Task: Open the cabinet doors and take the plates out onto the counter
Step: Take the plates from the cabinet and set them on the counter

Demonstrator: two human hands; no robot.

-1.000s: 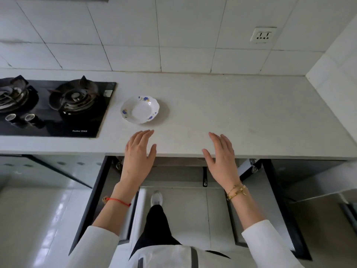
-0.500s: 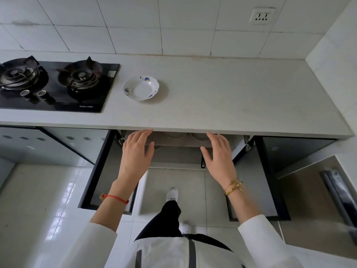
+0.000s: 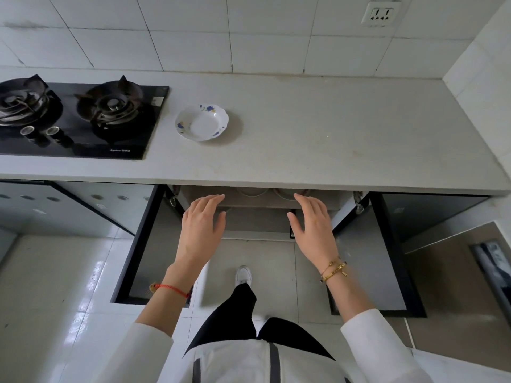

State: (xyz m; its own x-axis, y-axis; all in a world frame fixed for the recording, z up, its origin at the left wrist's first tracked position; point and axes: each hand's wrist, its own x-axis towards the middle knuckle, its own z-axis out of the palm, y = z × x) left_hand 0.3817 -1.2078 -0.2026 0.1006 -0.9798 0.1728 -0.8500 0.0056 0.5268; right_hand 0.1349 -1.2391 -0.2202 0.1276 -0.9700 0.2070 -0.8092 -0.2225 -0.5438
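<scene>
A white plate with blue flowers sits on the pale counter, right of the stove. Below the counter both cabinet doors stand open: the left door and the right door. On the shelf inside, just under the counter edge, the rims of two more dishes show; the rest is hidden. My left hand and my right hand are held flat in front of the shelf, fingers spread, holding nothing.
A black two-burner gas stove fills the counter's left part. A wall socket is on the tiled wall at upper right. A side wall closes the counter's right end. My legs and one white shoe stand on the tiled floor between the doors.
My view has pulled back and down, bringing the cabinet shelf and its dishes into sight. Both hands have dropped from the counter edge to the shelf opening, still holding nothing.
</scene>
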